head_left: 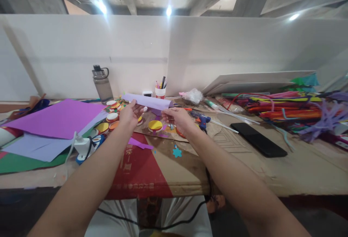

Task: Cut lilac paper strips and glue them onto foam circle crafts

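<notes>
A rolled sheet of light purple paper (150, 102) is held up above the middle of the table. My left hand (132, 113) grips its lower edge left of centre, fingers closed on it. Near the right end, my right hand (176, 117) pinches the lower edge between thumb and fingers. Below the hands sit a round lid with a yellow top (155, 125) and a blue flower-shaped cutout (177, 151). A purple paper strip (140, 143) lies beside my left forearm.
Purple sheets (65, 117) and a white plug (82, 144) are at left. Behind stand a bottle (103, 86) and a pen cup (160, 92). A glue gun (203, 121), a black phone (258, 139) and coloured pipe cleaners (288, 108) lie at right.
</notes>
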`<state>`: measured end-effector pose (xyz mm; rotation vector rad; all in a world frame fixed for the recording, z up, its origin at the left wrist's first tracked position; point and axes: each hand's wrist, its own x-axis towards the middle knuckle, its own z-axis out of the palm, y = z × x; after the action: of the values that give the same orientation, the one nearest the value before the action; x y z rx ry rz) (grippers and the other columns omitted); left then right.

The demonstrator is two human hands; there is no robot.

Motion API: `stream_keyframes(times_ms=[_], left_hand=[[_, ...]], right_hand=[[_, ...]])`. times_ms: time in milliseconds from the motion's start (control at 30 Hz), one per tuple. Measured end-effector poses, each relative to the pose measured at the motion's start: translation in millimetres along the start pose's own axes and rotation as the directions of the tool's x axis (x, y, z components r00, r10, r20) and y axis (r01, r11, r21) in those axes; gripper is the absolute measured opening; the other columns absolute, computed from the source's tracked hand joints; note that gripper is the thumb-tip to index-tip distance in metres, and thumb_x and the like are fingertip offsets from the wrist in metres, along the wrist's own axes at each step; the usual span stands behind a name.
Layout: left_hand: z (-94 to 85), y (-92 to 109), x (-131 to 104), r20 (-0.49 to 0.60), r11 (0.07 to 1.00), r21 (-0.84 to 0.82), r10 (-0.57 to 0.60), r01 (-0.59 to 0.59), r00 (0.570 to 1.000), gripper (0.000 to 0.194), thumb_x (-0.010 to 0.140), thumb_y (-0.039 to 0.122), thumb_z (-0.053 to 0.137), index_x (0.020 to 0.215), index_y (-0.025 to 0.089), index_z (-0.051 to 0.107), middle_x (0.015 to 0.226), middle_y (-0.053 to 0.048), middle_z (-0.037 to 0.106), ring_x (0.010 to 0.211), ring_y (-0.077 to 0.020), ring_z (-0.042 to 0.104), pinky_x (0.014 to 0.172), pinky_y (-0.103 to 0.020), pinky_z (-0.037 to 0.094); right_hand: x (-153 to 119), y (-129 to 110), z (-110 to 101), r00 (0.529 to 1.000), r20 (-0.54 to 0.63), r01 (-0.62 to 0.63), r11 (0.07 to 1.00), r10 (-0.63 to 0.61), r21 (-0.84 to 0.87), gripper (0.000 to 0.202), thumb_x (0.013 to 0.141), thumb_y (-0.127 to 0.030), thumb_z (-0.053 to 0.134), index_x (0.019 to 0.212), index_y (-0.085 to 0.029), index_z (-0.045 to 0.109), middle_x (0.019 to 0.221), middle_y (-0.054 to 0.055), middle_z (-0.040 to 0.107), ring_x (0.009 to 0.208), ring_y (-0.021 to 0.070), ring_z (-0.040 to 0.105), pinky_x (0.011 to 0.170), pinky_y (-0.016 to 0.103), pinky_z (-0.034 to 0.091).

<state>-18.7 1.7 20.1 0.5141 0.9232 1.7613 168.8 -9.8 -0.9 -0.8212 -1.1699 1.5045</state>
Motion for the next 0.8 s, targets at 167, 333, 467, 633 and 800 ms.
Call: stream_keyframes(times_ms=[167, 333, 467, 633, 800], left_hand=[[-6.5, 11.4, 10.6, -0.068, 0.998, -0.067, 0.0, -0.004, 0.998, 0.006, 0.085, 0.015, 0.055, 0.081, 0.014, 0.059, 0.065, -0.002, 0.066, 0.058, -0.0107, 0.064, 0.048, -0.017, 0.048], [-9.1, 14.1, 12.1, -0.108, 0.992, -0.125, 0.017, -0.031, 0.994, 0.009, 0.086, 0.016, 0.054, 0.085, 0.015, 0.063, 0.066, -0.002, 0.065, 0.055, -0.0087, 0.06, 0.044, -0.015, 0.043], [-11.6, 14.9, 14.9, -0.176, 0.984, -0.167, 0.027, -0.056, 0.984, 0.007, 0.085, 0.013, 0.055, 0.082, 0.014, 0.061, 0.064, 0.0, 0.063, 0.052, -0.0059, 0.057, 0.044, -0.013, 0.042], [-14.7, 15.1, 20.3, -0.205, 0.978, -0.19, 0.048, -0.087, 0.978, 0.008, 0.088, 0.018, 0.055, 0.084, 0.015, 0.06, 0.065, 0.001, 0.064, 0.052, -0.0054, 0.057, 0.044, -0.013, 0.042], [-1.0, -4.5, 1.4, -0.011, 0.997, -0.078, 0.025, -0.026, 1.0, 0.014, 0.089, 0.027, 0.054, 0.086, 0.015, 0.06, 0.068, -0.002, 0.066, 0.056, -0.0098, 0.062, 0.048, -0.018, 0.048]], right_hand=[[1.7, 5.5, 2.4, 1.0, 0.008, 0.009, 1.0, -0.009, -0.027, 0.019, 0.064, -0.03, 0.075, 0.068, -0.012, 0.07, 0.064, 0.004, 0.067, 0.053, 0.0089, 0.056, 0.055, 0.022, 0.046], [0.7, 7.0, 5.5, 1.0, -0.015, 0.008, 0.999, -0.008, -0.04, 0.018, 0.062, -0.029, 0.074, 0.065, -0.012, 0.069, 0.062, 0.005, 0.067, 0.051, 0.009, 0.056, 0.053, 0.022, 0.045], [-1.0, 6.1, 7.2, 1.0, -0.018, 0.004, 0.999, -0.005, -0.042, 0.016, 0.063, -0.027, 0.074, 0.064, -0.012, 0.069, 0.06, 0.004, 0.067, 0.05, 0.009, 0.055, 0.051, 0.021, 0.044], [-2.3, 7.5, 9.5, 1.0, -0.022, -0.002, 0.999, 0.001, -0.034, 0.015, 0.064, -0.026, 0.073, 0.063, -0.012, 0.069, 0.059, 0.004, 0.066, 0.05, 0.0096, 0.056, 0.05, 0.021, 0.045], [0.5, 10.7, 8.0, 0.998, -0.055, 0.027, 1.0, -0.028, -0.017, 0.017, 0.066, -0.029, 0.072, 0.065, -0.012, 0.068, 0.06, 0.003, 0.066, 0.051, 0.0088, 0.057, 0.051, 0.02, 0.045]])
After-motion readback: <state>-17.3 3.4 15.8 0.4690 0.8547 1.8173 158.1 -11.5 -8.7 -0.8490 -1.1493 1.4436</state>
